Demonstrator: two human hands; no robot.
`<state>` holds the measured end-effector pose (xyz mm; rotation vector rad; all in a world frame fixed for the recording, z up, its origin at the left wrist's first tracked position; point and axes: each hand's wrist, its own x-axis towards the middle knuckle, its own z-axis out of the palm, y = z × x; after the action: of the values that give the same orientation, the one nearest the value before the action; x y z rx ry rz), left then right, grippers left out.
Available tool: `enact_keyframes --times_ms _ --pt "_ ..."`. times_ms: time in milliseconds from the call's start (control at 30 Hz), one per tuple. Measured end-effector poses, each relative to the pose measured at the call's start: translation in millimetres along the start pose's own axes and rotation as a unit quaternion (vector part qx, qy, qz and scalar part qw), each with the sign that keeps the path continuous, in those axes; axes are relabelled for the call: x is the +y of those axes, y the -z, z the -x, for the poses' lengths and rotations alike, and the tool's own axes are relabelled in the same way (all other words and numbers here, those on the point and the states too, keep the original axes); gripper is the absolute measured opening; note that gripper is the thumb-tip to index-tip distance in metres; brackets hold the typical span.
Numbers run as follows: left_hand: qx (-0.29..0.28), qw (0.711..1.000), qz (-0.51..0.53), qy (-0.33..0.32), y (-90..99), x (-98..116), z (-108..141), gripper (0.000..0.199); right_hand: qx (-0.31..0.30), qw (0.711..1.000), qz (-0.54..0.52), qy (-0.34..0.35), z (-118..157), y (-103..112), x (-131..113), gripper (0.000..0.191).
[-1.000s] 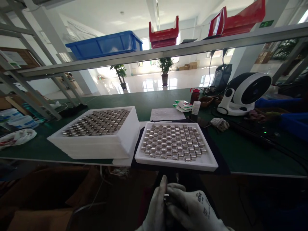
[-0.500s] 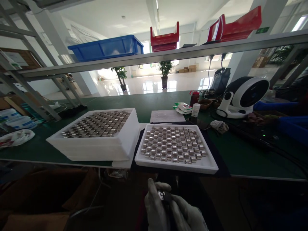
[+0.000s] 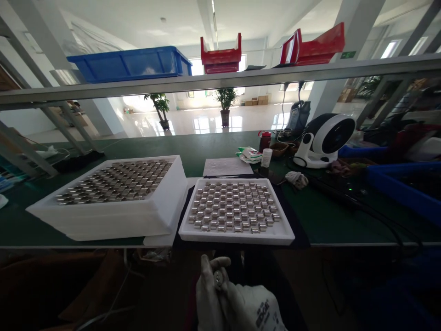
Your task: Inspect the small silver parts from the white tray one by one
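Observation:
Both of my hands wear pale gloves and meet below the table's front edge. My left hand [image 3: 209,289] and my right hand [image 3: 246,301] pinch a small round metal part [image 3: 218,278] between them, its ringed end facing up. Just beyond them a white foam tray [image 3: 237,238] holds rows of small shiny metal cylinders [image 3: 234,207]. To its left stands a stack of white foam trays [image 3: 113,218], the top one also filled with metal cylinders [image 3: 120,181].
Behind the tray lie a flat pale sheet [image 3: 227,167], a white bottle [image 3: 266,157] and a green-white packet [image 3: 250,155]. A white-black fan [image 3: 324,140] and a blue bin [image 3: 406,184] stand right. An overhead shelf [image 3: 206,82] carries blue and red bins.
The view has turned right, so the bench things sit further left. The part between my gloves now shows a round metal end instead of a dark side, and my right hand has turned over it.

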<state>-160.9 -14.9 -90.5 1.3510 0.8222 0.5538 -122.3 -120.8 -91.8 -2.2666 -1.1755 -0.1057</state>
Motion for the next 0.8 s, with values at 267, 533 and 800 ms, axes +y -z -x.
enact_keyframes --times_ms 267,533,800 --pt "-0.315 0.937 -0.083 -0.126 -12.3 41.7 -15.6 0.051 0.042 0.977 -0.156 -0.142 -5.1 72.4 36.2 0.039" --pt "-0.42 0.658 -0.47 -0.412 -66.9 109.5 -82.9 0.037 0.036 0.948 0.042 -0.314 -34.7 122.9 106.4 0.04" --pt "-0.57 0.545 -0.475 -0.39 -103.1 124.3 -117.0 0.03 0.123 0.922 -0.08 -0.359 -23.1 126.3 111.9 0.054"
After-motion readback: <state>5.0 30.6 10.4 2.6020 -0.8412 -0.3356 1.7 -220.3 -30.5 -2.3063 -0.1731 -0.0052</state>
